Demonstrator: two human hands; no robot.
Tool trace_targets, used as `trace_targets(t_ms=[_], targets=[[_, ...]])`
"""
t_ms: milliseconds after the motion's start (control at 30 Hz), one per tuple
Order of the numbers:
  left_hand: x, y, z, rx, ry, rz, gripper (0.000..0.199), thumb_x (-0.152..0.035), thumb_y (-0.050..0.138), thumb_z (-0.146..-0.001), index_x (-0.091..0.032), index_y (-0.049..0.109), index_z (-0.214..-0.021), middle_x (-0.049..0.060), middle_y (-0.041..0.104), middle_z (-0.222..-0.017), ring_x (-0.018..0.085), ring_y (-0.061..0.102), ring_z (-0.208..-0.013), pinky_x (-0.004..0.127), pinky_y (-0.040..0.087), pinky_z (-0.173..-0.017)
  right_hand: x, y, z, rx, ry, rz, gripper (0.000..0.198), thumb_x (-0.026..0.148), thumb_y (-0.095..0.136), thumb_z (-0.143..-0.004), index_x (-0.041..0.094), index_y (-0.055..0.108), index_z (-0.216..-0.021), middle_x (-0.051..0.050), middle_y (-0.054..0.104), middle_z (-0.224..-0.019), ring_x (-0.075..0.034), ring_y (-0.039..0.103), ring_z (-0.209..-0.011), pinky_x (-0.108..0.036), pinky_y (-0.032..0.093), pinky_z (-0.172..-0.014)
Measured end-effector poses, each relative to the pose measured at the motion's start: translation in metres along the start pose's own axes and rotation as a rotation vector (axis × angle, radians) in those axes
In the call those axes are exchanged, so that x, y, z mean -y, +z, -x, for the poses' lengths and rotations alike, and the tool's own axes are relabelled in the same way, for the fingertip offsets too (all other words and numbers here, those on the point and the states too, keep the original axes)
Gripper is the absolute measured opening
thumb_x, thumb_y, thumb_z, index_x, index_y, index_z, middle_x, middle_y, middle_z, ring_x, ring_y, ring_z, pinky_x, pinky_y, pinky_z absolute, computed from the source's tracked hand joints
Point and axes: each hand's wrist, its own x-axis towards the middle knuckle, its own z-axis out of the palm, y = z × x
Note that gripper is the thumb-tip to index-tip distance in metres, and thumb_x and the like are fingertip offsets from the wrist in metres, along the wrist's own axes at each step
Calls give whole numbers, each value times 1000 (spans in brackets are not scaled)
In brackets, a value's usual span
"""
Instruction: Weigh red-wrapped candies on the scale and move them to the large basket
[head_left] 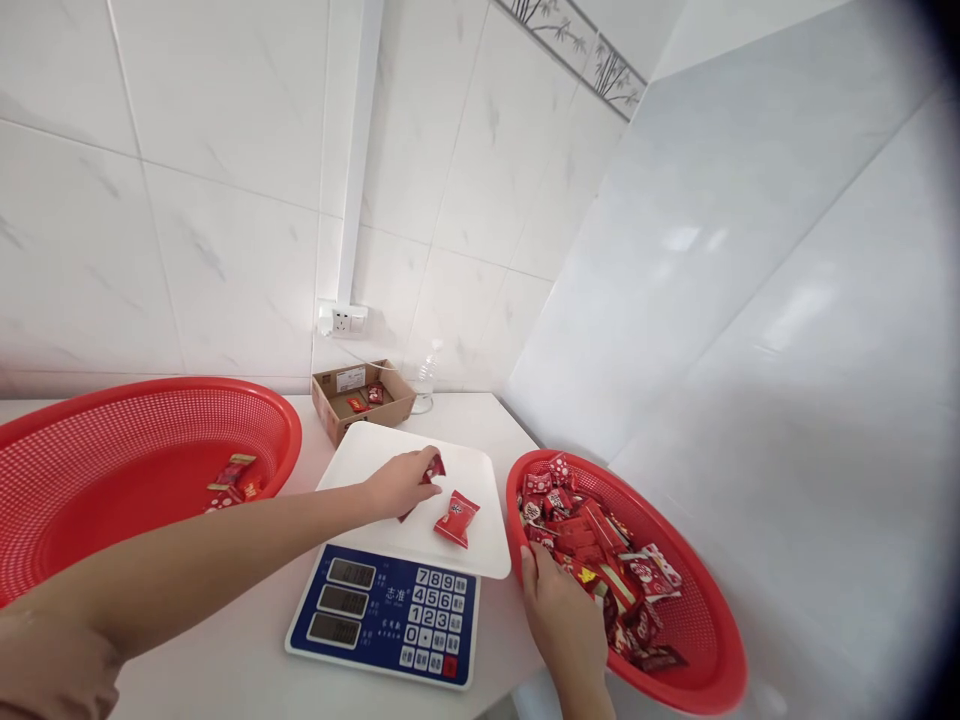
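My left hand (405,485) is closed around a red wrapped candy (435,467) just over the white weighing pan (367,455); the candy is partly covered by my fingers. Another red wrapped candy (457,519) lies on the pan, right of that hand. The pan belongs to a scale with a blue keypad panel (386,615). At the right, my right hand (564,605) grips the near-left rim of a red plastic basket (709,600), its fingertips partly hidden. Inside that basket is a heap of mostly red wrapped candies (592,540).
A second red basket (289,430) with a few packets (231,472) stands at the left. Behind the scale are a small cardboard box (330,405) holding a few packets and a clear plastic bottle (426,378). A wall socket (342,320) and tiled walls border the white table (225,640).
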Motion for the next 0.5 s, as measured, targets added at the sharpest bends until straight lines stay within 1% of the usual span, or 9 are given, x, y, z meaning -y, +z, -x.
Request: trace_targets(t_ms=[67, 133, 200, 300, 400, 500], targets=[[-13, 1, -7, -32, 0, 16, 35, -34, 58, -92, -18, 55, -123, 9, 61, -120, 21, 64, -97, 42, 55, -81, 1, 0, 0, 4, 9, 0, 46, 37, 24, -100, 19, 61, -121, -12, 74, -99, -24, 71, -87, -34, 52, -71], [-28, 5, -12, -33, 26, 9, 37, -34, 57, -92, -18, 54, -125, 9, 59, -123, 22, 63, -99, 43, 55, -82, 1, 0, 0, -5, 14, 8, 45, 37, 25, -100, 19, 63, -118, -11, 74, -96, -23, 71, -82, -33, 52, -70], [-44, 9, -14, 5, 64, -21, 36, -34, 58, -92, -18, 55, -124, 9, 59, -124, 22, 63, -100, 43, 55, -83, 1, 0, 1, -24, 7, 17, 45, 37, 26, -100, 19, 63, -117, -12, 75, -94, -22, 71, -80, -31, 52, -68], [-62, 16, -13, 99, 101, -86, 35, -37, 58, -91, -18, 57, -120, 9, 59, -123, 22, 62, -101, 44, 54, -84, 0, 1, 1, -44, -19, 22, 45, 36, 26, -100, 18, 63, -117, -13, 75, -91, -22, 71, -82, -29, 52, -68], [-69, 21, -12, 166, 97, -141, 36, -38, 60, -90, -17, 57, -120, 10, 59, -124, 24, 61, -104, 46, 53, -86, 0, 1, 1, -33, -18, 19, 44, 36, 26, -100, 18, 62, -117, -12, 75, -92, -23, 71, -85, -30, 51, -68], [-65, 22, -15, 214, 83, -157, 36, -37, 61, -90, -17, 57, -120, 10, 59, -123, 23, 62, -101, 44, 54, -83, 1, -1, 1, -12, 0, 22, 43, 36, 27, -100, 19, 63, -116, -10, 75, -93, -23, 71, -86, -30, 51, -67]])
